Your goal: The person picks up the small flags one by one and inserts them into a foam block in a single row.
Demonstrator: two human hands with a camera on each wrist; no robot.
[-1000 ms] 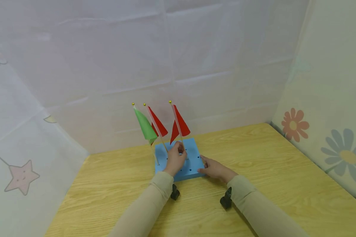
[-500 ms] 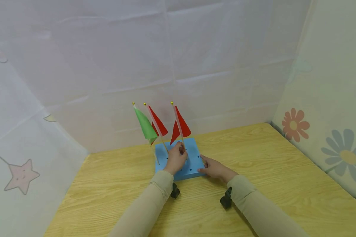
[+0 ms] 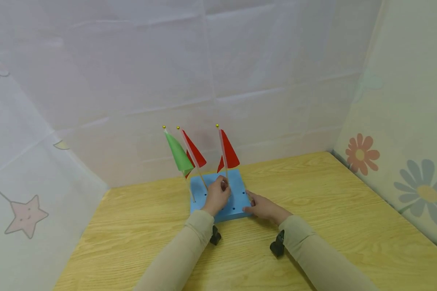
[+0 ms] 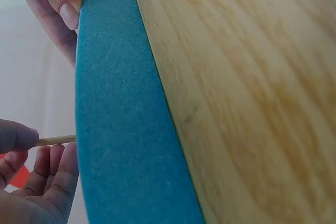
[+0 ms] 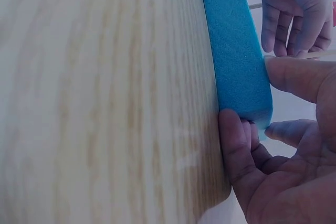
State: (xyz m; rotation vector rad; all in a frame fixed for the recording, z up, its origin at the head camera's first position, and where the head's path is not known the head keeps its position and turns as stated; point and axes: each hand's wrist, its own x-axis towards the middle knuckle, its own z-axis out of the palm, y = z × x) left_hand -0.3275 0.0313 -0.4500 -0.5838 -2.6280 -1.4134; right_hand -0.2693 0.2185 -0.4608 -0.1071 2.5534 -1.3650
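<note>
A blue foam block (image 3: 236, 177) with small holes in its top lies flat on the table. My left hand (image 3: 217, 196) pinches the stick (image 4: 59, 140) of the right red flag (image 3: 230, 151) low down, just above the block; the stick stands nearly upright. With thumb on top and fingers at the side, my right hand (image 5: 299, 161) grips the block's right edge. To the left, a green flag (image 3: 178, 153) and another red flag (image 3: 194, 150) lean leftward on their sticks in the block. Each stick carries a gold ball on top.
The wooden table (image 3: 145, 226) extends to both sides and in front of the block. A pale cloth wall (image 3: 149, 81) rises behind it, and a flower-printed one (image 3: 397, 121) stands on the right.
The top of the right red flag has swung to the right, so its stick is now more upright. The left hand has shifted slightly with it; the right hand and block stay put.
</note>
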